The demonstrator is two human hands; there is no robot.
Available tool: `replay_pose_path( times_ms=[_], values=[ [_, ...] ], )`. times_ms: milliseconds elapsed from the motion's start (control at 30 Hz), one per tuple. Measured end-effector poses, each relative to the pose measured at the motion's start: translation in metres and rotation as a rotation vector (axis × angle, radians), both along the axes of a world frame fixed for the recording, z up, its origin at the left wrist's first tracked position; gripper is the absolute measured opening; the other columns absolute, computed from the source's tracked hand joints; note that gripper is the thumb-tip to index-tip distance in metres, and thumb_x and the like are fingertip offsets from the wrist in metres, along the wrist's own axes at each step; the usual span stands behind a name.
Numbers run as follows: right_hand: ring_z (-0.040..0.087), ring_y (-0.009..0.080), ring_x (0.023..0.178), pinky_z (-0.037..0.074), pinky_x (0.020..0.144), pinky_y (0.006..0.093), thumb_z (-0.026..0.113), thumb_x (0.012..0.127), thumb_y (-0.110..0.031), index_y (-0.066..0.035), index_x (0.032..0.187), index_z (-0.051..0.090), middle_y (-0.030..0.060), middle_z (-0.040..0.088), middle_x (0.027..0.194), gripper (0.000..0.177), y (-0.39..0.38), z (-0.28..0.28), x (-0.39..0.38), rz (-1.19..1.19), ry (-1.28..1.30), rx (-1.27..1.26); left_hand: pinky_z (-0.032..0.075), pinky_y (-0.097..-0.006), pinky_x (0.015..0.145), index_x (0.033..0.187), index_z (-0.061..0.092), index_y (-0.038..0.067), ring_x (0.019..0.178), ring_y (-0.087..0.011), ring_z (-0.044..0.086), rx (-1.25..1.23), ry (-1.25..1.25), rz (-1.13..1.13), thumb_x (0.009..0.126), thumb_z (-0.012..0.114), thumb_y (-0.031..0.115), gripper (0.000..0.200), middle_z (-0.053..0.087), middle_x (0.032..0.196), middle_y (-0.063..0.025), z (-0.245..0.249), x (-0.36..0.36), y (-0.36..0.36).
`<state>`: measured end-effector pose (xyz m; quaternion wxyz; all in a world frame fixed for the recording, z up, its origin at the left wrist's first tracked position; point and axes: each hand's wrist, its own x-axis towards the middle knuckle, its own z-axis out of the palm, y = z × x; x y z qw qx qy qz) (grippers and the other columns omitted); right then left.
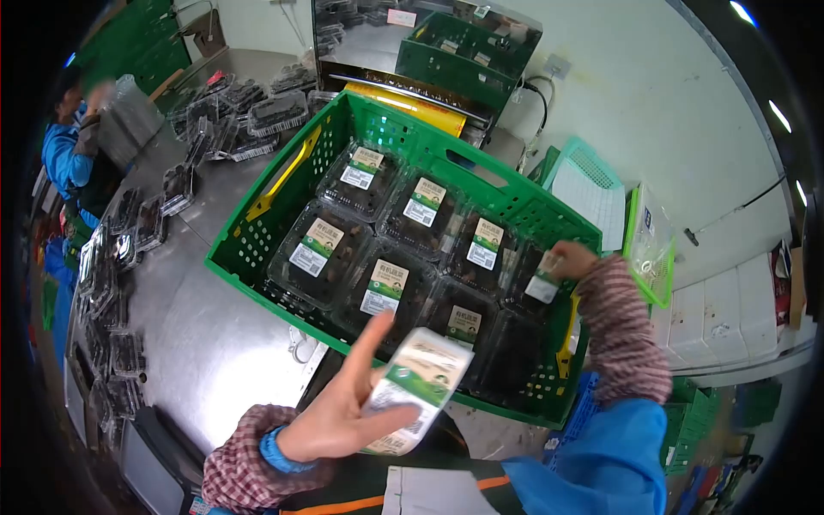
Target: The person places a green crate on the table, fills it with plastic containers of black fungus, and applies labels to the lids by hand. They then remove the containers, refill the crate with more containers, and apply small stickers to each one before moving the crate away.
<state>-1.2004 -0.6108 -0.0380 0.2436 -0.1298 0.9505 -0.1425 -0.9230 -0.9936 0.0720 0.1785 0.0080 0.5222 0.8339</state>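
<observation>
My left hand is closed around a roll of printed labels, its index finger pointing forward over the crate. The labels are cream, green and white. At the right end of the green crate, my right hand has its fingers bent at the edge of a label, which lies over the lid of a clear plastic box. Several clear boxes of dark contents stand in two rows in the crate; most carry a label, such as the box at the left. The near right box shows no label.
Many clear boxes are piled along the far and left sides of the steel table. A person in blue stands at the left. Behind the crate is a metal machine; green baskets sit at the right wall.
</observation>
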Motion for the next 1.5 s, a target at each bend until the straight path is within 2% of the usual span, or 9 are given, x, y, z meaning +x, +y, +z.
replay_pose_path(
  times_ms=[133,233,300,433,533,833,900,1267,1500],
  values=[
    [0.051,0.0281,0.103,0.042,0.088,0.0376,0.079,0.062,-0.022,-0.011,0.13,0.042,0.0166,0.051,0.116,0.077,-0.024,-0.026,0.031,-0.134,0.242,0.476,0.04,-0.0298,0.093,0.138,0.024,0.002,0.108,-0.0174,0.052,-0.223,0.293,0.006,0.086,0.053,-0.005,0.06,0.055,0.118,-0.0134,0.009,-0.002,-0.013],
    [0.048,0.0272,0.108,0.038,0.094,0.0387,0.075,0.07,-0.015,-0.007,0.137,0.03,0.0164,0.048,0.12,0.081,-0.06,0.033,0.074,-0.11,0.439,-0.4,0.042,-0.0263,0.09,0.114,0.055,-0.003,0.102,-0.0155,0.056,-0.106,0.178,0.077,0.089,0.052,-0.001,0.026,0.061,0.105,-0.0123,0.025,0.005,0.007],
    [0.047,0.0187,0.11,0.039,0.093,0.0332,0.071,0.076,-0.013,-0.002,0.131,0.039,0.0099,0.05,0.12,0.065,-0.12,0.128,0.138,-0.099,-0.279,-1.077,0.046,-0.0232,0.082,0.104,0.06,-0.004,0.094,-0.0127,0.06,-0.192,0.165,0.234,0.089,0.055,0.004,0.019,0.064,0.1,-0.0118,0.034,0.003,0.018],
    [0.06,0.018,0.089,0.039,0.093,0.0368,0.068,0.077,-0.006,-0.003,0.105,0.062,0.0075,0.065,0.087,0.029,-0.157,0.184,0.203,0.618,0.07,-0.756,0.048,-0.0299,0.052,0.095,0.064,0.001,0.058,-0.0254,0.063,-0.666,0.557,-0.08,0.083,0.065,0.016,0.019,0.062,0.071,-0.0148,0.017,0.001,0.019],
    [0.06,0.0113,0.076,0.048,0.073,0.0269,0.062,0.08,-0.001,0.0,0.088,0.061,0.0056,0.064,0.08,0.008,-0.118,0.182,0.181,0.088,0.283,-0.733,0.049,-0.0285,0.056,0.1,0.064,0.003,0.06,-0.0206,0.063,-0.619,0.317,-0.2,0.086,0.062,0.02,0.022,0.065,0.076,-0.0143,-0.042,0.032,0.009],
    [0.058,0.0249,0.092,0.046,0.081,0.0328,0.078,0.061,-0.018,-0.005,0.115,0.053,0.0142,0.061,0.1,0.061,-0.041,-0.039,0.174,-0.222,-0.064,0.008,0.041,-0.0252,0.09,0.136,0.034,0.003,0.113,-0.0111,0.045,-0.035,-0.067,0.123,0.083,0.057,-0.005,0.058,0.05,0.126,-0.0077,-0.054,0.101,-0.048],
    [0.054,0.0291,0.101,0.043,0.088,0.0349,0.078,0.06,-0.015,-0.008,0.129,0.04,0.0169,0.054,0.11,0.079,-0.074,0.005,0.19,0.103,0.57,0.268,0.042,-0.0233,0.087,0.129,0.045,0.004,0.111,-0.0101,0.047,-0.062,-0.205,0.145,0.086,0.054,-0.002,0.044,0.048,0.129,-0.0069,-0.082,0.132,-0.064],
    [0.06,0.0239,0.088,0.04,0.083,0.0407,0.057,0.082,-0.007,0.0,0.094,0.065,0.0124,0.064,0.094,0.017,-0.36,0.14,0.339,1.234,-0.454,-1.445,0.038,-0.0216,0.051,0.073,0.057,-0.004,0.06,-0.0025,0.043,-0.512,-0.478,1.26,0.087,0.06,0.014,0.023,0.051,0.057,0.0007,-0.226,0.263,-0.044],
    [0.062,0.0228,0.084,0.043,0.082,0.0372,0.052,0.082,-0.005,0.002,0.099,0.064,0.0126,0.064,0.091,0.021,-0.398,0.127,0.356,1.502,-0.593,-1.266,0.031,-0.0246,0.046,0.061,0.051,-0.004,0.055,-0.0038,0.034,-0.51,-0.798,1.687,0.085,0.063,0.018,0.034,0.044,0.054,0.0016,-0.307,0.311,-0.066]
  ],
)
